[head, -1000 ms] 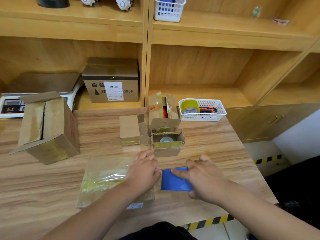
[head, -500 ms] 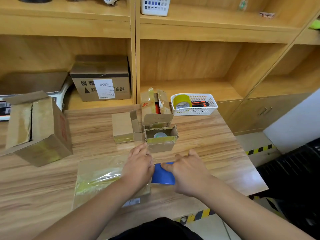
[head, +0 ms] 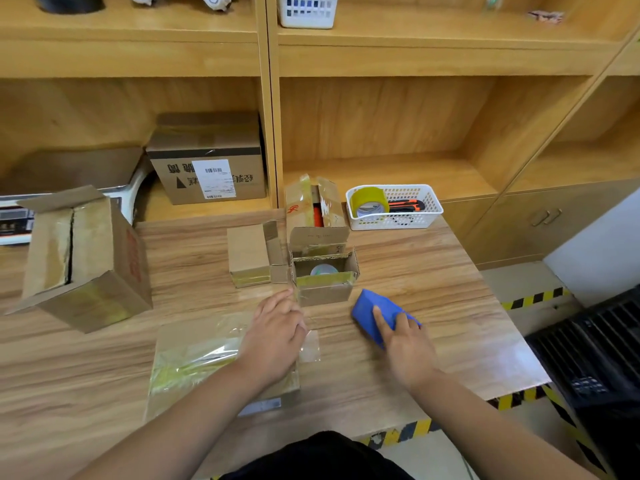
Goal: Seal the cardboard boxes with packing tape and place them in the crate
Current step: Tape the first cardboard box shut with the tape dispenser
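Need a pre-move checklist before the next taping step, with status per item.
1. Left hand steadying the flat parcel: ok, it rests on top.
2. Right hand has a firm grip on the blue object: cannot tell, fingers lie over it and the thumb is hidden.
3. Flat parcel fully sealed: cannot tell, glare on the clear film.
4. Small box closed: not ok, top open, a roll shows inside.
5. Tape roll available: ok, in the white basket.
6. Crate ready: cannot tell, only part of it shows right of the table.
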Demonstrator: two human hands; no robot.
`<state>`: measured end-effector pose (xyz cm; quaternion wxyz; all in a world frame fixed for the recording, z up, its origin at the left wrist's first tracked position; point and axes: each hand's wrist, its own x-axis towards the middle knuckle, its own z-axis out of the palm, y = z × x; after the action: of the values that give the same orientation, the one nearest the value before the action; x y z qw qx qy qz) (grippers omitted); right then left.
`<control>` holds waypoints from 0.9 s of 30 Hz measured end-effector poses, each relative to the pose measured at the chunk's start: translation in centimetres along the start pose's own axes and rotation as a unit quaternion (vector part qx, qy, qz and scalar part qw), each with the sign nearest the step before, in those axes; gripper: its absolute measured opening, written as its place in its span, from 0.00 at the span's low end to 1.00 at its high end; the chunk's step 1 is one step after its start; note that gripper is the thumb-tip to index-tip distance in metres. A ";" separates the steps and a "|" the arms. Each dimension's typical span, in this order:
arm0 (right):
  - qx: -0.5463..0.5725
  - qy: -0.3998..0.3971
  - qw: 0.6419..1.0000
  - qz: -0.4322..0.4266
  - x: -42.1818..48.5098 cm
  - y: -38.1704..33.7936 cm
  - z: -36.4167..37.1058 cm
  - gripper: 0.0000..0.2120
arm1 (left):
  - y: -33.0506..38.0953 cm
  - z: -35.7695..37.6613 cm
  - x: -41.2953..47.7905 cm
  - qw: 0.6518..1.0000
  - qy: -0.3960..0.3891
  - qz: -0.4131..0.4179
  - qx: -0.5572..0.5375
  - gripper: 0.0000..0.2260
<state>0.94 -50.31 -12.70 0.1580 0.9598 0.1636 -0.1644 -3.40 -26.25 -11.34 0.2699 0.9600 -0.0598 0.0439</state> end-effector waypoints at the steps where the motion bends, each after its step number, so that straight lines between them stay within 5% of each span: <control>1: 0.005 -0.009 1.000 0.003 0.2 0.1 0.6 0.35 | 0.1 -0.2 0.0 1.000 -0.004 0.000 -0.009 0.11; 9: 0.038 -0.017 0.999 0.016 0.5 -1.0 2.0 0.31 | 0.0 -0.2 -0.1 1.000 -0.008 0.003 -0.001 0.10; 12: 0.132 0.117 0.984 0.014 0.0 -3.2 0.3 0.18 | 0.1 -0.3 -0.1 1.000 -0.006 0.004 -0.007 0.11; 14: 0.317 0.209 0.925 -0.012 -0.7 -5.4 -1.1 0.08 | 0.2 -0.4 -0.2 1.000 -0.007 0.005 -0.004 0.11; 15: 0.418 0.204 0.885 -0.020 -1.0 -6.6 -1.8 0.11 | 0.1 -0.4 -0.1 1.000 -0.007 0.006 -0.002 0.11; 18: 0.663 0.101 0.741 0.024 -1.4 -9.7 -3.0 0.15 | -0.1 -0.2 -0.2 1.000 -0.010 0.011 0.017 0.11; 20: 0.730 0.061 0.678 0.061 -1.4 -10.9 -3.0 0.12 | -0.2 -0.1 -0.2 0.999 -0.014 0.014 0.033 0.12; 22: 0.745 0.064 0.658 0.089 -1.4 -11.3 -2.7 0.12 | -0.1 -0.1 -0.3 0.998 -0.020 0.021 0.048 0.12; 27: 0.716 0.078 0.681 0.133 -1.5 -12.1 -2.4 0.15 | -0.3 -1.3 -0.5 0.998 -0.056 0.017 0.026 0.13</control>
<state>-4.16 -39.00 -12.98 -0.5700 0.8016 -0.1212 -0.1336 -3.93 -25.27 -10.41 0.2400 0.9666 -0.0901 -0.0042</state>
